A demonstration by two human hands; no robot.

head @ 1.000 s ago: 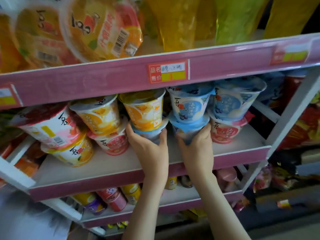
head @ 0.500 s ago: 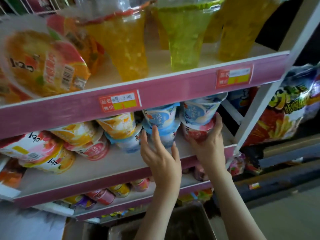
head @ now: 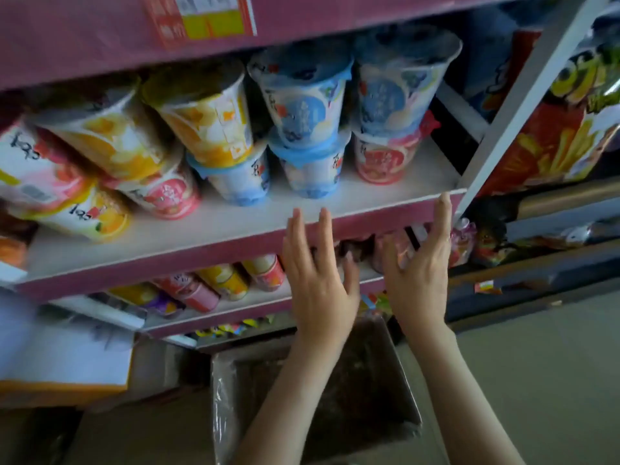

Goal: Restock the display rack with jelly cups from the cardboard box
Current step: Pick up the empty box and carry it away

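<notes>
Status: between placements, as judged from the hand positions. The cardboard box [head: 221,391] sits lowest and nearest, open-topped, directly under both forearms. Its interior is dark, so the number of cups inside cannot be told.

Above it, the left hand [head: 318,286] is spread with fingers straight and apart, holding nothing. The right hand [head: 419,280] is likewise spread, thumb out, holding nothing. Its longest fingertip overlaps the pink front lip of the display rack [head: 167,263]; contact cannot be confirmed. Both hands are in front of the lip, apart from every cup.

Behind the lip, the middle shelf [head: 218,226] carries the jelly cups [head: 307,172] in 2 tiers along the back. Blue and red cups stand upright toward the right, while yellow and red ones lean toward the left. The front strip of the shelf board is bare, so capacity appears available. The shelf below holds lower cups [head: 208,290] lying on their sides.

Assessment: the restock is partly done; more cups from the box are needed to fill the front row
</notes>
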